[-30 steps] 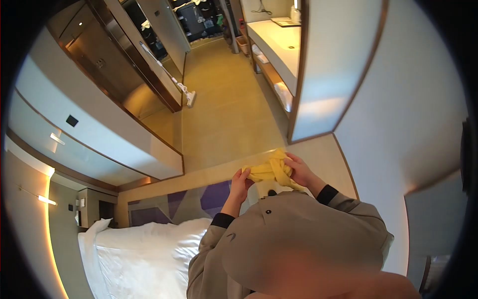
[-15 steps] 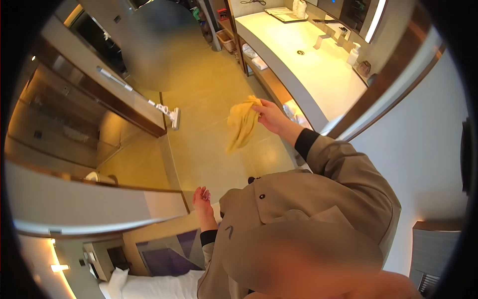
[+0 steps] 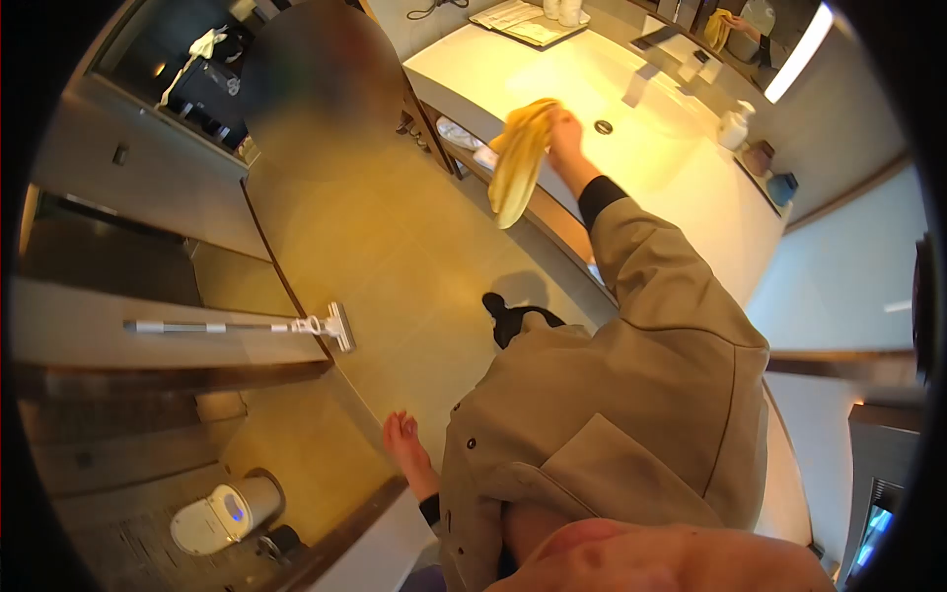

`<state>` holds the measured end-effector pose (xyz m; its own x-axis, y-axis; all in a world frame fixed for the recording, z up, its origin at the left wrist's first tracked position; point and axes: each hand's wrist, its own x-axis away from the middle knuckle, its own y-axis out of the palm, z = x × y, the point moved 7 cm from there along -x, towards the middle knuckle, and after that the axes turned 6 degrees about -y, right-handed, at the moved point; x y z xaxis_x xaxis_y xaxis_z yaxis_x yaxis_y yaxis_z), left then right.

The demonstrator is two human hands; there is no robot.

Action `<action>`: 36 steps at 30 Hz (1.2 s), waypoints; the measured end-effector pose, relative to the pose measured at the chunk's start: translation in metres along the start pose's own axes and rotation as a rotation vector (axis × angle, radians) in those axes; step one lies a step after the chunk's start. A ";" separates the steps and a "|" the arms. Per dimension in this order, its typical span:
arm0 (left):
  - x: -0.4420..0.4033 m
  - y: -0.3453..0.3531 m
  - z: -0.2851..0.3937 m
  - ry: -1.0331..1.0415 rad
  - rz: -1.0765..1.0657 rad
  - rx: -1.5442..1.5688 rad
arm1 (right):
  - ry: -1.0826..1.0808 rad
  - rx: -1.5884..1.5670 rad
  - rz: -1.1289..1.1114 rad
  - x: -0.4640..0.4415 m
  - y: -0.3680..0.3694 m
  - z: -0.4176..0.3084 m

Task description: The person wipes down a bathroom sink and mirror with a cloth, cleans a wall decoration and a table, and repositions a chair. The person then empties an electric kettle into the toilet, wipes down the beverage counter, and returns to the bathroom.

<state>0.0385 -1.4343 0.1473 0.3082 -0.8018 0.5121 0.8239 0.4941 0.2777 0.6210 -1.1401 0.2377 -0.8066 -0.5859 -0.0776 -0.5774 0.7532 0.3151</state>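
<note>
A yellow cloth [image 3: 523,163] hangs in loose folds from my right hand [image 3: 565,140], whose fingers are closed around its upper end. That hand is over the front part of the white washbasin counter [image 3: 681,212], and the cloth's lower end dangles past the counter's front edge. My left hand [image 3: 404,444] is low beside my body above the tiled floor, its fingers loosely bent and nothing in them. To the right of the cloth lies the basin's round drain [image 3: 604,127].
A mop with a white head [image 3: 338,328] leans across the doorway at left. The toilet [image 3: 219,515] is at lower left. On the counter stand a soap pump bottle [image 3: 736,125], cups [image 3: 782,188] and a tray [image 3: 533,22]. Below the counter runs a shelf [image 3: 552,222].
My right hand has moved forward with the yellow cloth, from above the floor to over the counter's front part. My body has advanced into the bathroom, and the toilet is now in fuller view.
</note>
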 end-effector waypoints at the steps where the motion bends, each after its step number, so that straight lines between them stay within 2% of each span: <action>1: -0.030 -0.018 -0.008 -0.045 -0.008 0.031 | -0.053 0.002 0.128 -0.041 -0.009 0.011; 2: -0.048 -0.031 -0.011 -0.129 0.057 0.061 | -0.106 0.011 0.258 -0.076 -0.023 0.021; 4: -0.078 -0.062 -0.017 -0.235 0.123 0.073 | -0.072 0.365 0.516 -0.119 -0.051 0.032; 6: -0.121 -0.054 -0.019 -0.369 -0.241 0.211 | -0.030 0.103 0.558 -0.171 -0.068 0.090; 7: -0.133 -0.027 -0.007 -0.384 -0.242 0.192 | 0.039 0.145 0.506 -0.185 -0.069 0.105; 8: -0.128 0.006 0.013 -0.368 0.000 -0.011 | 0.060 0.254 0.462 -0.200 -0.077 0.130; 9: -0.124 0.022 0.029 -0.345 0.242 -0.213 | 0.191 0.308 0.400 -0.199 -0.065 0.140; 10: -0.135 0.032 0.034 -0.363 0.249 -0.229 | 0.328 0.363 0.336 -0.192 -0.048 0.147; 11: -0.144 0.041 0.037 -0.406 0.226 -0.318 | 0.339 0.377 0.347 -0.198 -0.048 0.167; 13: -0.165 0.053 0.035 -0.457 0.211 -0.415 | 0.020 1.736 -0.469 -0.225 -0.006 0.228; 14: -0.173 0.051 0.035 -0.446 0.174 -0.414 | 0.056 1.740 -0.466 -0.288 -0.070 0.295; 15: -0.180 0.051 0.037 -0.441 0.126 -0.412 | 0.050 1.470 -0.329 -0.326 -0.078 0.357; 16: -0.190 0.063 0.033 -0.458 0.103 -0.417 | 0.065 1.734 -0.503 -0.293 -0.011 0.284; 17: -0.198 0.074 0.036 -0.509 0.094 -0.442 | 0.104 1.873 -0.582 -0.261 0.039 0.235; 18: -0.206 0.078 0.044 -0.554 0.089 -0.482 | -0.088 2.020 -0.498 -0.257 0.046 0.234; 19: -0.220 0.085 0.050 -0.555 0.066 -0.507 | -0.102 1.923 -0.482 -0.255 0.043 0.241; 20: -0.237 0.095 0.052 -0.526 0.061 -0.523 | -0.029 1.125 0.022 -0.243 0.028 0.227; 21: -0.246 0.101 0.056 -0.501 0.060 -0.539 | 0.151 1.009 -0.083 -0.207 0.048 0.180; 22: -0.258 0.107 0.058 -0.509 0.036 -0.552 | 0.099 1.213 -0.347 -0.198 0.064 0.168; 23: -0.272 0.113 0.060 -0.519 -0.009 -0.542 | 0.072 1.018 -0.275 -0.162 0.086 0.122; 24: -0.280 0.120 0.060 -0.528 -0.047 -0.526 | 0.305 0.826 -0.341 -0.134 0.101 0.101; 26: -0.293 0.146 0.069 -0.511 -0.101 -0.548 | -0.126 0.707 -0.676 -0.086 0.137 0.121; 28: -0.302 0.169 0.083 -0.470 -0.154 -0.579 | -0.089 0.596 -0.712 -0.051 0.169 0.096; 29: -0.303 0.176 0.091 -0.424 -0.143 -0.607 | -0.013 0.679 -0.485 -0.063 0.150 0.099; 30: -0.303 0.179 0.098 -0.378 -0.127 -0.631 | -0.001 0.571 -0.283 -0.080 0.130 0.097; 31: -0.306 0.175 0.101 -0.372 -0.116 -0.630 | 0.087 0.648 -0.121 -0.103 0.101 0.094; 32: -0.309 0.167 0.097 -0.393 -0.104 -0.637 | -0.184 1.237 -0.264 -0.141 0.076 0.098; 33: -0.309 0.160 0.092 -0.403 -0.074 -0.617 | -0.162 1.061 -0.019 -0.175 0.024 0.119; 34: -0.306 0.159 0.092 -0.371 -0.012 -0.553 | -0.338 1.074 -0.005 -0.196 0.000 0.124; 35: -0.304 0.163 0.090 -0.374 -0.031 -0.591 | -0.070 1.185 -0.116 -0.208 -0.007 0.131; 36: -0.301 0.166 0.088 -0.377 -0.047 -0.622 | 0.131 0.927 -0.333 -0.199 0.004 0.146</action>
<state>0.0406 -1.0814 0.1104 0.1737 -0.5915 0.7874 0.9846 0.0897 -0.1498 0.7607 -0.9764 0.1165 -0.5976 -0.7961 0.0953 -0.6874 0.4475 -0.5720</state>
